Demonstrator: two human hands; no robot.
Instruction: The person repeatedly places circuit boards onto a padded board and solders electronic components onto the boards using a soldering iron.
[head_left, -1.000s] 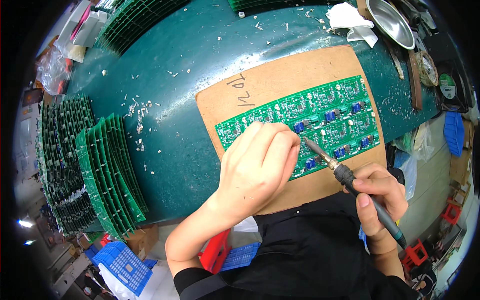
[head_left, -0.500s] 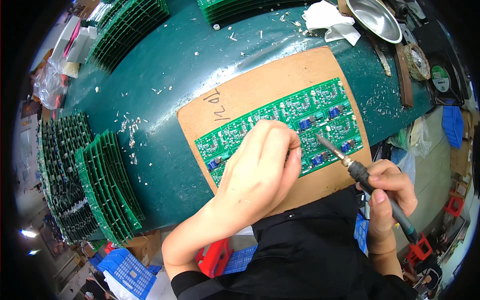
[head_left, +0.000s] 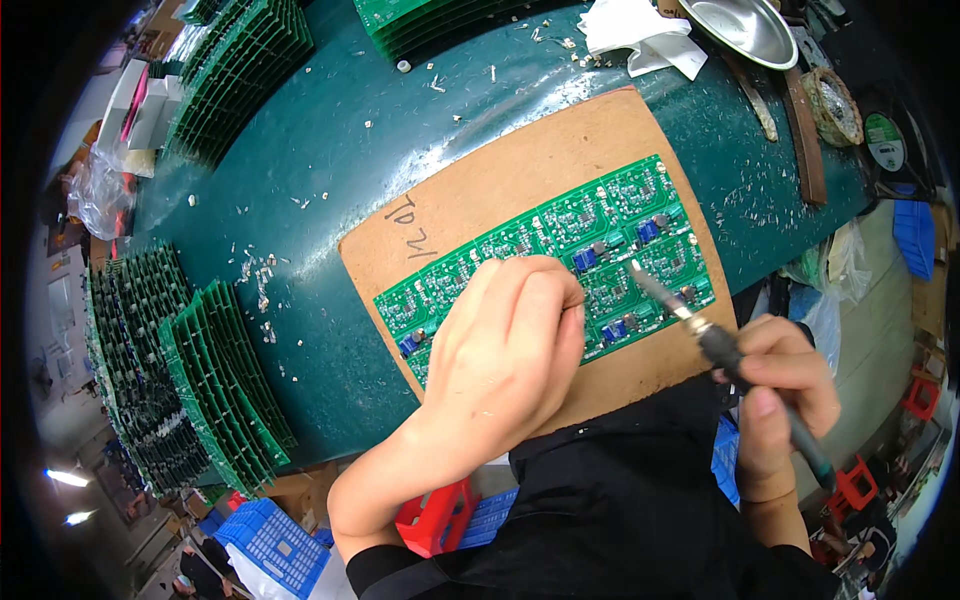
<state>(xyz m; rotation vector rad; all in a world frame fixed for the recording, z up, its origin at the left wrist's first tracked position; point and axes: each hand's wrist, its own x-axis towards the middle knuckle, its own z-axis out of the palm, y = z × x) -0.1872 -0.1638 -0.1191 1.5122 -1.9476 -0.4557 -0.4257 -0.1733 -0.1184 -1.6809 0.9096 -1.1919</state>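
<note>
A green circuit board panel (head_left: 555, 225) with blue and black components lies on a tan board (head_left: 500, 160). My right hand (head_left: 785, 400) grips the dark handle of a soldering iron (head_left: 725, 355). Its tip reaches over the right part of the panel, near a small white component; whether it touches is unclear. My left hand (head_left: 505, 345) rests over the panel's middle, fingers curled and thumb against them. Its fingertips face the panel and are partly hidden, so anything pinched there does not show.
Stacks of green circuit boards (head_left: 225, 385) stand at the left, with more (head_left: 240, 80) at the far left and top. Small clippings litter the green table (head_left: 330, 300). A metal bowl (head_left: 745, 30), white tissue (head_left: 640, 35) and coil (head_left: 832, 105) sit at the far right.
The whole view has shifted slightly. Relative to the panel, the iron's tip has moved a little right and away from me. My left hand stays curled over the panel.
</note>
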